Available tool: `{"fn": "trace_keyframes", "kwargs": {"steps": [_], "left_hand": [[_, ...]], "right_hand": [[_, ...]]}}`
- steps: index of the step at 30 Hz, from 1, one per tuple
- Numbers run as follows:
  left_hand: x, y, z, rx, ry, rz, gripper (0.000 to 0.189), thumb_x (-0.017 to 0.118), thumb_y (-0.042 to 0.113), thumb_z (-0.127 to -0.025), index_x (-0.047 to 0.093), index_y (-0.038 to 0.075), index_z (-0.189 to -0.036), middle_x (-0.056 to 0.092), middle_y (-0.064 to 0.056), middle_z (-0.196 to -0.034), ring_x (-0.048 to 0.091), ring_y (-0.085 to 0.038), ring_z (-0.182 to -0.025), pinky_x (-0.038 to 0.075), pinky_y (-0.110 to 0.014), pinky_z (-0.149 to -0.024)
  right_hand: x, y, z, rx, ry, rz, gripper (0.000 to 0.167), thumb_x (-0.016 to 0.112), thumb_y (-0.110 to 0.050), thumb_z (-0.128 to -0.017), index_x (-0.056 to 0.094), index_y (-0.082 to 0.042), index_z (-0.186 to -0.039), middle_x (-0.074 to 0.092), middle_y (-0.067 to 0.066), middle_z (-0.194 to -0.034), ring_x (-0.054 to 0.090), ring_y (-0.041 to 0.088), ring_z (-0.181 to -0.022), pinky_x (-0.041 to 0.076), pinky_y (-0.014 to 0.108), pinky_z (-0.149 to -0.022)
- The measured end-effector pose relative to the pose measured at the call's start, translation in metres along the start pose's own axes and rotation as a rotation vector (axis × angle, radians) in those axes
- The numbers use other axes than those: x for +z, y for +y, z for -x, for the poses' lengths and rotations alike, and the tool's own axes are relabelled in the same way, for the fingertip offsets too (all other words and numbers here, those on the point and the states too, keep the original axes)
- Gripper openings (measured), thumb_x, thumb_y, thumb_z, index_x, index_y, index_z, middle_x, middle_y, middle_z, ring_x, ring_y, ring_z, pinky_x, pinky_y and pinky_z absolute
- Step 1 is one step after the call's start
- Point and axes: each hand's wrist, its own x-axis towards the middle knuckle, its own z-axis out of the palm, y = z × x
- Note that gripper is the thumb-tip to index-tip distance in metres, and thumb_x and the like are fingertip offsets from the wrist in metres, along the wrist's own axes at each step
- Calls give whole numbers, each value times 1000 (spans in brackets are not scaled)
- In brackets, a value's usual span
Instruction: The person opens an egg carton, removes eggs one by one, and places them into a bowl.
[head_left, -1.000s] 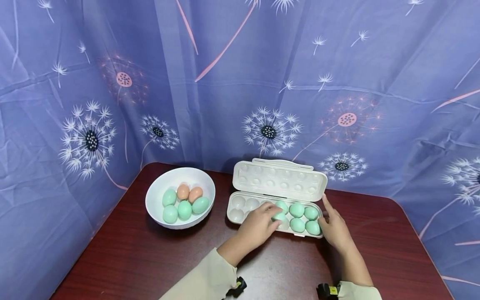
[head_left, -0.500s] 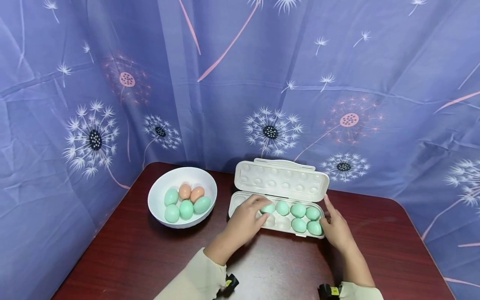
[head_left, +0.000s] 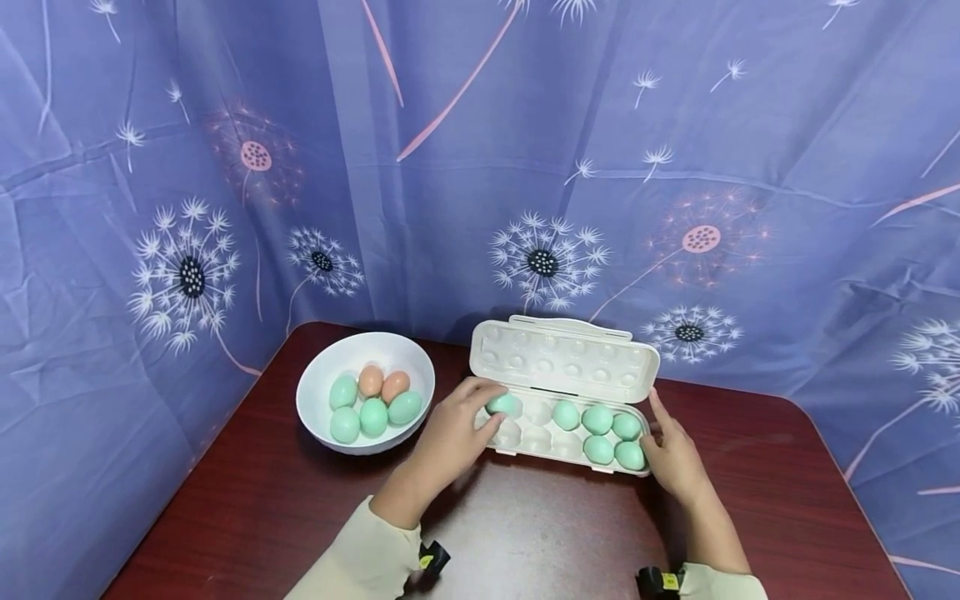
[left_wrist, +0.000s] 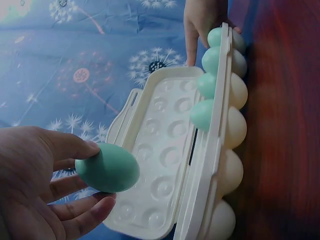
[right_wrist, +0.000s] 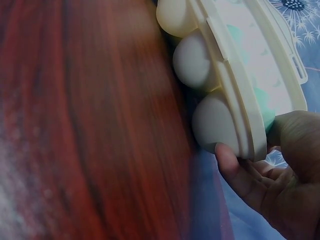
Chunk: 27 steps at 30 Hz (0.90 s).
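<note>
My left hand (head_left: 448, 433) pinches a green egg (left_wrist: 112, 169) between thumb and fingers, over the left part of a white egg carton (head_left: 536, 456). In the left wrist view the held egg is clear of the carton. The carton lies open, its dimpled lid (head_left: 562, 358) tipped back. Several green eggs (head_left: 597, 418) fill cups in its right half. My right hand (head_left: 678, 462) grips the carton's right end, one finger stretched up by the lid's corner. In the right wrist view, a fingertip (right_wrist: 226, 156) touches the end cup from outside.
To the left of the carton stands a white bowl (head_left: 315, 417) with two brown eggs (head_left: 371, 381) and several green ones (head_left: 373, 417). A dark red wooden table (head_left: 540, 533) carries everything. Behind it hangs a blue dandelion-print curtain (head_left: 450, 208).
My left hand has moved left along the carton with the green egg, from near the middle cups to the left end. My right hand keeps its place at the right end.
</note>
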Motion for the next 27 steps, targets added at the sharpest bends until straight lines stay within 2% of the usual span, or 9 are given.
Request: {"fn": "trace_keyframes", "kwargs": {"steps": [7,14,23,27], "left_hand": [[-14,-9,5,-41,18,16,35,73,16,-93,69,12,-127,65,-4,-126,68,-19,-108,58,-35,-88],[-32,-19,2,-74,55,22,33,71,14,-94,69,11,-127,66,-5,-126,68,-19,-103,58,-33,-84],[-61,-29,0,-182,91,38,36,70,17,-94,68,11,-130,65,-10,-129,67,-27,-112,59,-41,-90],[-72,-38,2,-219,124,31,36,71,15,-94,68,9,-129,65,-11,-129,70,-26,-105,59,-41,-91]], "right_hand": [[1,1,-1,-3,-2,1,78,51,-8,-96,13,-18,-163,60,28,-120,62,29,-95,49,41,-83],[1,2,-1,1,-6,-1,78,50,-9,-96,12,-19,-163,59,29,-122,61,30,-95,48,42,-84],[0,3,-1,14,-15,1,78,49,-9,-97,11,-21,-163,59,28,-123,62,29,-96,49,40,-83],[1,3,-2,18,-20,-3,77,49,-10,-98,10,-21,-163,58,29,-124,63,31,-99,49,42,-85]]}}
